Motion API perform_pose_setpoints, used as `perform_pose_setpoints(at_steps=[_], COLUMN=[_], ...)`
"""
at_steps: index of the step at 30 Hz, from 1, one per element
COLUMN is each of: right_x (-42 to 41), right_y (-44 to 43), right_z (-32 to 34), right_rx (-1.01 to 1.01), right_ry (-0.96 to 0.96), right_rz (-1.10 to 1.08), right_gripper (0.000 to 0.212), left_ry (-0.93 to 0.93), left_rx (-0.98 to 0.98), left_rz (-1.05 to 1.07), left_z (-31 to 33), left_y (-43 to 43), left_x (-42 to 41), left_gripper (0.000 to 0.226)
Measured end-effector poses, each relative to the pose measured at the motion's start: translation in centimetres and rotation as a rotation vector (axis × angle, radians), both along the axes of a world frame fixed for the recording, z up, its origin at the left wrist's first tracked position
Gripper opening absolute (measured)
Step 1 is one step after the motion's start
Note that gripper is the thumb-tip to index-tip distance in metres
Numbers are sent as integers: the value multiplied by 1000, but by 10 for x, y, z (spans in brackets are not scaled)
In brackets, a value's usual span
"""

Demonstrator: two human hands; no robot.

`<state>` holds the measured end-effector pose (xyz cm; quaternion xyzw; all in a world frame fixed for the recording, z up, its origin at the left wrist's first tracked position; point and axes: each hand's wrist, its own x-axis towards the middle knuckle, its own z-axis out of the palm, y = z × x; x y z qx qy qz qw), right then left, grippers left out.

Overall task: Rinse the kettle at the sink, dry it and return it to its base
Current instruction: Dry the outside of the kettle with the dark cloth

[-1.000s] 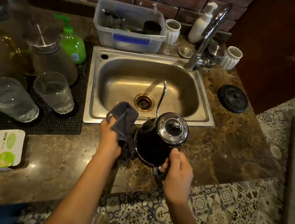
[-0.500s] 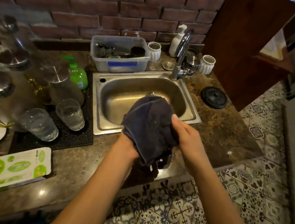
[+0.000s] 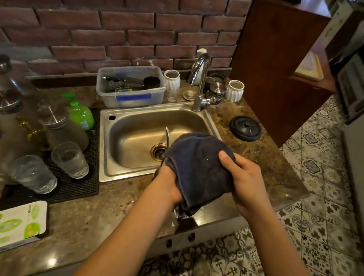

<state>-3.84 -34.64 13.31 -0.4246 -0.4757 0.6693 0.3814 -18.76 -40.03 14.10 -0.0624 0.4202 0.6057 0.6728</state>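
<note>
Red brick backed a brown marbled stone worktop [image 3: 98, 224] into which a stainless steel sink [image 3: 134, 140] was set. At the worktop's front edge, before the sink, the black gooseneck kettle [image 3: 166, 135] was held, almost wholly hidden under a dark navy drying cloth [image 3: 197, 170]; only its thin silver spout could be seen rising over the basin. The left hand [image 3: 167, 182] was closed on the cloth and pressed to the kettle's side, while the right hand [image 3: 244, 181] was clasped round the wrapped body. No water was seen running from the chrome tap [image 3: 199, 79], so rinsing was judged finished and drying under way. The round black kettle base [image 3: 245, 128] lay bare at the worktop's right edge, the return being left to do.
</note>
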Motion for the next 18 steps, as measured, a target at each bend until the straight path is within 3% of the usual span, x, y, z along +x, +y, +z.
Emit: perform_pose_setpoints(at_steps=[2, 4, 8, 11, 15, 18], right_x=[11, 24, 48, 67, 90, 104], right_y=[13, 31, 72, 107, 157, 191], right_z=[1, 4, 4, -5, -24, -44], right_rx=[-48, -73, -134, -187, -243, -299], right_ry=[73, 122, 160, 158, 106, 52], right_rz=[-9, -14, -16, 4, 18, 25], right_gripper=[19, 19, 23, 29, 28, 24], left_ry=[-21, -56, -145, -176, -187, -136], left_rx=[-7, 46, 129, 85, 46, 12], left_rz=[50, 57, -18, -26, -47, -142], left_z=[-3, -6, -15, -25, -37, -44], left_y=[11, 23, 50, 78, 116, 142], left_x=[9, 19, 41, 55, 74, 92], left_gripper=[41, 48, 80, 99, 91, 62])
